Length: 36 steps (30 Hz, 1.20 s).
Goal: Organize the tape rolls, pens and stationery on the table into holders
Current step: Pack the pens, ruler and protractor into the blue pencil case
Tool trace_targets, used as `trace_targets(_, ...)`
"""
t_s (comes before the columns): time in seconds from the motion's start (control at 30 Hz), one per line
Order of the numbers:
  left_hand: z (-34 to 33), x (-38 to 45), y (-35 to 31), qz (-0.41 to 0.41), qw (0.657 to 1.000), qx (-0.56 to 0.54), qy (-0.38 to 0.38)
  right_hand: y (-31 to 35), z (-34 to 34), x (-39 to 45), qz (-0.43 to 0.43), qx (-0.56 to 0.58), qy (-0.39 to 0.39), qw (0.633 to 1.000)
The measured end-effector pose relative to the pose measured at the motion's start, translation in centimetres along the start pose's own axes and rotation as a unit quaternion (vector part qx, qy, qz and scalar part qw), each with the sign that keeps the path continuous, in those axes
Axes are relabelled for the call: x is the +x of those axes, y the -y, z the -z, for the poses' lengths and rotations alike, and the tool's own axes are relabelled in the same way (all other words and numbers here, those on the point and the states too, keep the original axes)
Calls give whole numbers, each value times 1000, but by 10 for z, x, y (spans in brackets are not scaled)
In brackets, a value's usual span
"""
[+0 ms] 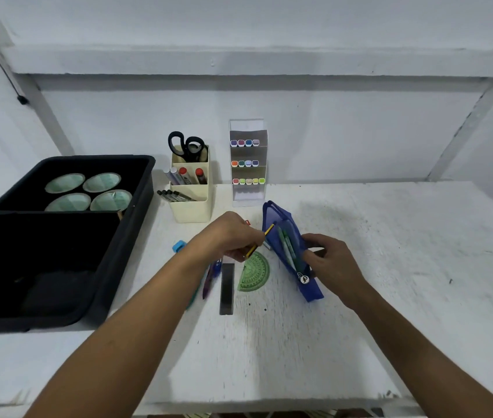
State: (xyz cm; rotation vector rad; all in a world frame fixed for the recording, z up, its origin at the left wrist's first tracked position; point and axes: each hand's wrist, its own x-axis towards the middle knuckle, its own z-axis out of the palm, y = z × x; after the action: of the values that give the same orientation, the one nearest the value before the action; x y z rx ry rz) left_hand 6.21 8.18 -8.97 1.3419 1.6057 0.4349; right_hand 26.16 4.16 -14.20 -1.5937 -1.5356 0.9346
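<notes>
At the middle of the white table [360, 297], the person's left hand [234, 236] has its grip closed on a yellow-and-black pencil [259, 241], whose upper tip points at the open mouth of a blue pencil pouch [287, 245]. The right hand [331, 260] grips the pouch from its right side, fingers wrapped around the fabric, holding it tilted with the opening turned toward the left hand; green pens [286, 247] show inside it, and a round white zipper pull [304, 279] hangs at its near end. Just below the left hand lie a green protractor [254, 274], a dark ruler [227, 289] beside it, and a few coloured pens [209, 279] partly hidden by the forearm. A small blue object [179, 246], too small to identify, sits to the left of the wrist. Farther back stands a cream desk organiser [191, 206] holding black scissors [186, 147] in its rear compartment, markers with red and pale caps [183, 175] in the middle one, and black pens [173, 195] lying in the front one. To its right, a clear tiered marker stand [248, 194] displays three rows of coloured marker caps. On the left side of the table sits a black tray [136, 212]; its far compartment holds four tape rolls [88, 191] lying flat, two by two.
</notes>
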Motion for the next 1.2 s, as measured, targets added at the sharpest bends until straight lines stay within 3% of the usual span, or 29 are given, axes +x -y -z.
trace_targets(0.47,-33,20,-7,-27,999,-26,10,-5,9,-2,-2,3,-12,1000)
trace_targets(0.6,-23,23,12,-44,990,111,-73,-4,10,-2,-6,16,-15,1000)
trace_targets(0.73,-31,17,30,-62,957,274,-70,-5,8,-3,-3,14,-19,1000)
trace_targets(0.93,-52,9,38,-87,939,316,-110,-9,7,2,-5,0,-10,1000)
trace_targets(1.2,-48,13,41,-97,953,281,-56,-9,6,1,-7,2,-7,1000)
